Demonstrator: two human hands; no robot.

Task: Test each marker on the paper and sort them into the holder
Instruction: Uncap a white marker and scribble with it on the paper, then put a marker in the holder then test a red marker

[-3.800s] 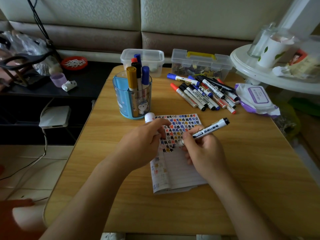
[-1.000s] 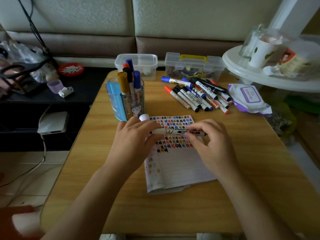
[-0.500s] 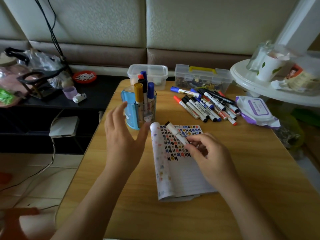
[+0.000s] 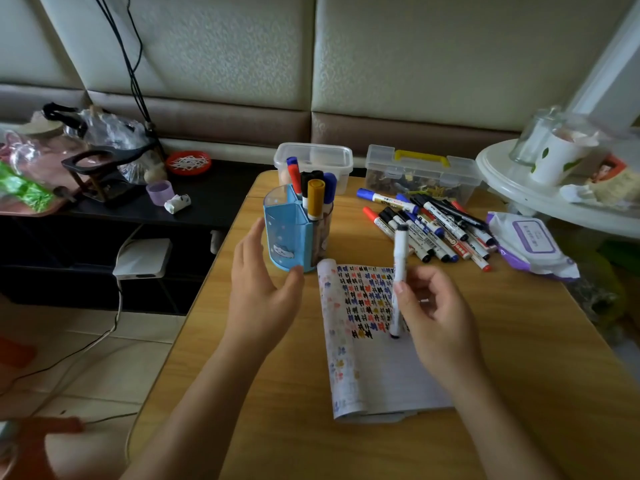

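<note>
My right hand [image 4: 434, 317] pinches a white marker with a black cap [image 4: 399, 268], held nearly upright over the paper [image 4: 377, 372], which is covered in coloured test marks. My left hand [image 4: 259, 289] hovers with straight fingers just left of the blue and clear holder [image 4: 287, 237], holding nothing. Several markers [image 4: 315, 192] stand in the holder. A pile of loose markers [image 4: 429, 230] lies on the table behind the paper.
Two clear plastic boxes [image 4: 313, 161] [image 4: 420, 171] stand at the wooden table's [image 4: 519, 341] far edge. A purple wipes pack [image 4: 531, 244] lies at the right, with a white round stand [image 4: 554, 202] behind it. A dark low shelf [image 4: 138, 209] with clutter sits left.
The marker was capped between both hands, then my left hand let go and moved beside the holder. My right hand has lifted the capped marker from flat to nearly upright.
</note>
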